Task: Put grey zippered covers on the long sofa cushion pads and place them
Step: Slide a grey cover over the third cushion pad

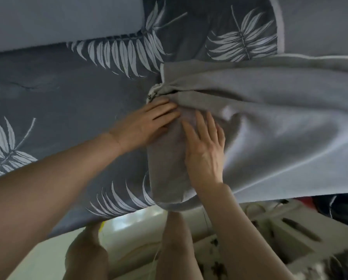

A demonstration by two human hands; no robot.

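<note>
A long cushion pad in light grey fabric (270, 110) lies across the sofa seat from the middle to the right edge. Its near end (167, 168) is rounded and wrapped in the grey cover, which bunches into gathered folds (169, 89) at the top corner. My left hand (148, 122) lies flat on that end with straight fingers pointing right, touching the cloth just under the gathers. My right hand (205, 146) presses flat on the cover beside it, fingers spread and pointing up. No zipper pull is clearly visible.
The sofa seat (58, 98) is dark grey with white leaf prints. A pale blue-grey back cushion (58, 15) sits at the top left and another (320, 23) at the top right. Below the seat edge are my legs (84, 255), a pale floor and a white object (290, 229).
</note>
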